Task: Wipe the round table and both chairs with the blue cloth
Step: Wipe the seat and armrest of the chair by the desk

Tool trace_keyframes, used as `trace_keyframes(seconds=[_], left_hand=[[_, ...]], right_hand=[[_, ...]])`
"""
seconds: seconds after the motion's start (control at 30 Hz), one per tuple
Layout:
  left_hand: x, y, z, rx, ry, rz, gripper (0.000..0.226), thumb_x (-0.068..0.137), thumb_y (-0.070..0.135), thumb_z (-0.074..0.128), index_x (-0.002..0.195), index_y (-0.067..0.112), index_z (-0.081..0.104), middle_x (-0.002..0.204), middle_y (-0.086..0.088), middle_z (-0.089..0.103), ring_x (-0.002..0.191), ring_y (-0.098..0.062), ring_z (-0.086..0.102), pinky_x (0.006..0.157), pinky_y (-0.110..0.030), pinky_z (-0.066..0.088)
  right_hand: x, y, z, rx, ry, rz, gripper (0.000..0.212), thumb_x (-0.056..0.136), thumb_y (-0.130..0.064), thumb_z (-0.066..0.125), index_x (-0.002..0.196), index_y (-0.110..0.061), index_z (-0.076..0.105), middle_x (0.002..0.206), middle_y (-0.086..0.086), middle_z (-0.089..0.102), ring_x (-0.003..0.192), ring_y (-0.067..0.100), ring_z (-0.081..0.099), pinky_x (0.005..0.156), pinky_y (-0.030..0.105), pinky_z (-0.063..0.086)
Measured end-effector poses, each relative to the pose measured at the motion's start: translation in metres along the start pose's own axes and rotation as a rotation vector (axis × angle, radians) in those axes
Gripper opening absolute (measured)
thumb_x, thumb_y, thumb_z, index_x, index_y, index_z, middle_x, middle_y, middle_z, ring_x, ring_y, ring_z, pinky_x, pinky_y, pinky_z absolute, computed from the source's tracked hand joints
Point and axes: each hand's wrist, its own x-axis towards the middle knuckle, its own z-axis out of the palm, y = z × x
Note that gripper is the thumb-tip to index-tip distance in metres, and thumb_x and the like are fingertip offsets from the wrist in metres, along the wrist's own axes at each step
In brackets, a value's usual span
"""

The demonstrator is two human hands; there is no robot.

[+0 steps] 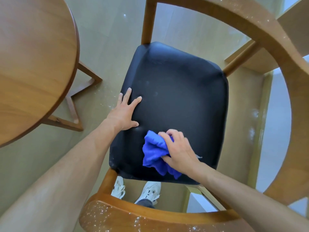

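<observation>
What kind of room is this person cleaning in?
Probably a dining corner in a home: a round wooden table stands beside a wooden armchair with a black padded seat, on a pale floor. I can't tell more.

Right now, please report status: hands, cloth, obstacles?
Left hand flat on black padded chair seat. Right hand grips crumpled blue cloth on seat. Nothing blocking.

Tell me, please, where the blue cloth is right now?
The blue cloth lies on the near part of the black chair seat, gripped by the right hand.
</observation>
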Motion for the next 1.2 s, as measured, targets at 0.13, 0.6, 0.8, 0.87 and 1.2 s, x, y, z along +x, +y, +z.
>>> trace_keyframes(seconds=[0.13,0.6,0.8,0.87,1.2], left_hand=[[-0.002,-0.001,0.0,0.08,0.004,0.001,0.098,0.083,0.04,0.07,0.151,0.04,-0.001,0.157,0.004,-0.029,0.148,-0.027,-0.014,0.1,-0.045,0.043],[-0.023,0.032,-0.011,-0.163,-0.031,0.261,0.059,0.084,0.011,0.048,0.142,0.02,0.04,0.135,0.005,0.052,0.128,-0.02,0.037,0.102,-0.033,0.037],[-0.029,0.048,-0.005,-0.354,-0.132,0.215,0.024,0.089,0.022,0.046,0.094,0.018,0.069,0.099,0.003,0.057,0.095,-0.018,0.055,0.081,-0.029,0.044],[-0.03,0.052,0.001,-0.179,-0.119,0.31,0.006,0.086,0.024,0.056,0.085,0.018,0.058,0.092,0.004,0.048,0.088,-0.019,0.051,0.073,-0.029,0.043],[-0.039,0.108,0.04,0.321,-0.163,0.713,0.096,0.077,0.036,0.064,0.148,0.046,0.001,0.148,-0.007,0.023,0.116,-0.029,0.041,0.094,-0.038,0.04]], right_hand=[[-0.009,-0.004,0.01,-0.303,0.036,0.027,0.1,0.058,-0.051,0.067,0.145,-0.02,0.029,0.129,0.014,0.048,0.103,0.035,0.052,0.073,0.047,0.048],[0.041,0.023,-0.016,-0.309,0.256,-0.083,0.078,0.063,-0.006,0.064,0.138,-0.009,0.042,0.118,0.009,0.057,0.092,0.031,0.056,0.068,0.038,0.047],[-0.004,0.039,-0.031,0.051,0.106,-0.225,0.046,0.086,-0.025,0.049,0.131,-0.016,0.055,0.134,0.005,0.049,0.119,0.025,0.046,0.099,0.035,0.039],[-0.009,0.042,-0.036,0.129,0.095,-0.26,0.042,0.081,-0.006,0.047,0.12,-0.013,0.06,0.125,0.002,0.054,0.11,0.021,0.051,0.091,0.03,0.046],[0.006,0.088,-0.041,0.368,0.455,0.496,0.015,0.091,-0.013,0.054,0.103,-0.015,0.062,0.107,-0.004,0.057,0.102,0.015,0.054,0.084,0.022,0.038]])
